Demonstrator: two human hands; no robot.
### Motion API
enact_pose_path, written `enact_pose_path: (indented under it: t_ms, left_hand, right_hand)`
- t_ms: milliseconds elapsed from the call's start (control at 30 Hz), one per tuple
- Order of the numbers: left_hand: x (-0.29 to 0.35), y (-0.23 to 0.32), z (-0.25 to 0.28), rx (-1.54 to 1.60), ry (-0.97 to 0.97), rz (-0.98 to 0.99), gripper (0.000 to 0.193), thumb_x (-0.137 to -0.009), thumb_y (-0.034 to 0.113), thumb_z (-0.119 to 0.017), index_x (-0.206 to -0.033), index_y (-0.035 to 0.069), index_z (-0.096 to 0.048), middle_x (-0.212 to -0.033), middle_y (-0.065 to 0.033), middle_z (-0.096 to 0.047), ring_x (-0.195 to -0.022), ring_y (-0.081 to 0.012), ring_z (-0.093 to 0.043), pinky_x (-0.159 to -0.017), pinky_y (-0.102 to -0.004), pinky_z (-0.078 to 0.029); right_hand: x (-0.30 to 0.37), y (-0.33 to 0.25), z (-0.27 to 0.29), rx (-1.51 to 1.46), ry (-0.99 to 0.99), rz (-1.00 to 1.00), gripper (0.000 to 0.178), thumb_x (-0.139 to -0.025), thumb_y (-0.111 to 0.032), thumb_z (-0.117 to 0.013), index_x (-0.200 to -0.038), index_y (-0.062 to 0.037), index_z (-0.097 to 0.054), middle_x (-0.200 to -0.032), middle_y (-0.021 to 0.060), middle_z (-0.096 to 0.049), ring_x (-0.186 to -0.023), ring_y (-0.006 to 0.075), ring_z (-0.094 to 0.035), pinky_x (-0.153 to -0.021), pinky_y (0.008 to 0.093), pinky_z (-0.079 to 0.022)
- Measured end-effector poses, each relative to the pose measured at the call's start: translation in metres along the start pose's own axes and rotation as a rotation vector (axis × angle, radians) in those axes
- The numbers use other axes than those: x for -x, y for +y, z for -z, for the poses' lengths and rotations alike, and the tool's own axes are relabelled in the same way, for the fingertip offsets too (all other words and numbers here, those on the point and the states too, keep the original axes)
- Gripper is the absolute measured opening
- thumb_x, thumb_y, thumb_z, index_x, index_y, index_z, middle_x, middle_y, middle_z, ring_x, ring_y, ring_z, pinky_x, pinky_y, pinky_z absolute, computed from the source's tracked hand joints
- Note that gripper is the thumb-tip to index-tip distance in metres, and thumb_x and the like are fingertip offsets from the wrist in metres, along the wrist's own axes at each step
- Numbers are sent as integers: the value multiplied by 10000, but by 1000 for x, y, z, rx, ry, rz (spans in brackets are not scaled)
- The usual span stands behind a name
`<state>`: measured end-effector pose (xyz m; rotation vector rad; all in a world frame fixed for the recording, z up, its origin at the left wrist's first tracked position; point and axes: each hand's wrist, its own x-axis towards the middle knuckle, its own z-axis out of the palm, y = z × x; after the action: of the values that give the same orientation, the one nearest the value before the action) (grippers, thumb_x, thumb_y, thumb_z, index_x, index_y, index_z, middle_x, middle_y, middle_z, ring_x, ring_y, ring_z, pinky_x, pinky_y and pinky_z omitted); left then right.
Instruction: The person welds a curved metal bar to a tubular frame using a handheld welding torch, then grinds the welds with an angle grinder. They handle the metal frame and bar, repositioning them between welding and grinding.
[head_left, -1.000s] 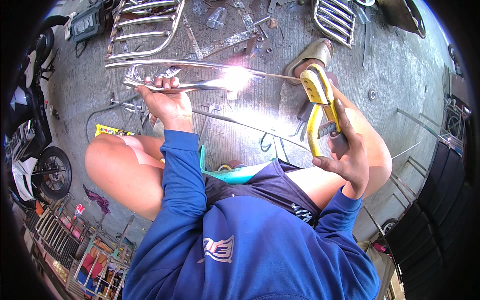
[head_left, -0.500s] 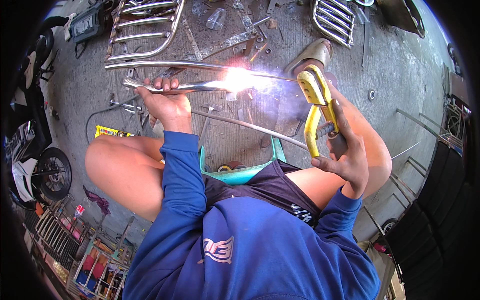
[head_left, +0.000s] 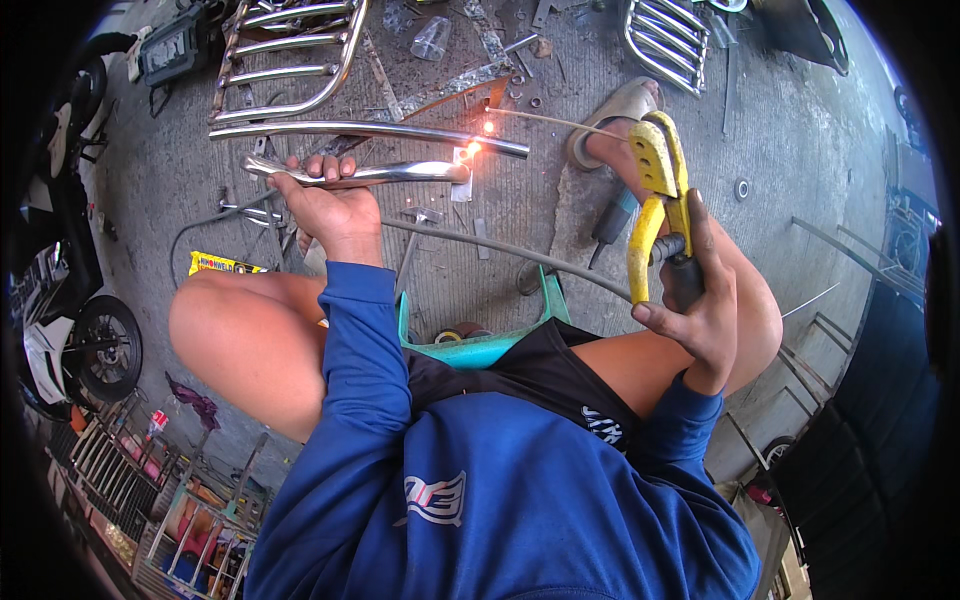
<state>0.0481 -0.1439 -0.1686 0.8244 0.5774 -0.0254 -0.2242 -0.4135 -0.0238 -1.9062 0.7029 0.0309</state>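
My left hand (head_left: 335,210) is wrapped round a shiny bent metal tube (head_left: 410,173), holding it near its flattened left end. Its right end rests by a small flat metal plate (head_left: 461,188). Just beyond lies a longer shiny tube (head_left: 370,129), roughly alongside. An orange-hot spot glows between the two tubes near the plate. My right hand (head_left: 708,310) grips a yellow welding electrode holder (head_left: 655,185) by its dark handle, thumb and index finger extended along it. A thin welding rod (head_left: 560,122) sticks out leftward from its jaws, its tip apart from the glowing spot.
A teal angle grinder (head_left: 614,215) lies by my right foot. Near the green stool (head_left: 470,352) are a hammer (head_left: 422,216) and a cable (head_left: 520,252). Tubular metal racks (head_left: 290,70) stand at the far side. A yellow packet (head_left: 225,264) and a motorcycle (head_left: 105,345) are at left.
The bright welding arc and smoke have gone, leaving a small orange glow. My right hand has shifted the holder right, drawing the rod off the joint. The left hand stays put.
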Motion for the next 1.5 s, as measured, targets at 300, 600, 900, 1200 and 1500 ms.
enact_pose_path:
  t_ms: [300,600,900,1200,1500]
  left_hand:
    - [2,0,0,26,-20,36,429,-1128,531,-297,-1044,145,-462,-738,7,-424,-604,-131,-409,-568,-314,-397]
    - [12,1,-10,87,32,19,376,-1114,536,-382,-1085,175,-482,-773,25,-423,-639,-115,-412,-588,-312,-373]
    - [17,5,-13,126,53,46,346,-1113,528,-397,-1126,194,-488,-778,28,-430,-641,-110,-422,-590,-311,-383]
    - [21,13,-9,99,47,88,427,-1059,581,-513,-1231,199,-428,-792,16,-432,-578,-98,-382,-560,-315,-386]
    - [28,18,-5,67,34,76,402,-1066,581,-492,-1198,205,-434,-762,21,-422,-569,-93,-403,-535,-312,-393]
  right_hand:
    - [0,8,3,111,38,67,1288,-556,-448,-954,-1599,18,-358,-1034,113,-728,-747,108,-620,-720,248,-521]
    - [-4,-3,-6,113,-24,-13,1371,-592,-532,-920,-1637,24,-227,-1208,155,-595,-1026,194,-547,-899,315,-434]
    - [-41,-48,-40,-26,-51,184,1358,-574,-497,-967,-1618,37,-283,-1286,176,-622,-1012,169,-637,-847,285,-530]
    - [-76,-114,-64,-56,-139,190,1172,-727,-477,-903,-1614,9,-309,-1475,245,-537,-1367,338,-525,-1150,418,-387]
    - [-94,-138,-86,-5,-137,282,1050,-803,-343,-890,-1639,-79,-313,-1316,180,-643,-1099,197,-622,-974,350,-498]
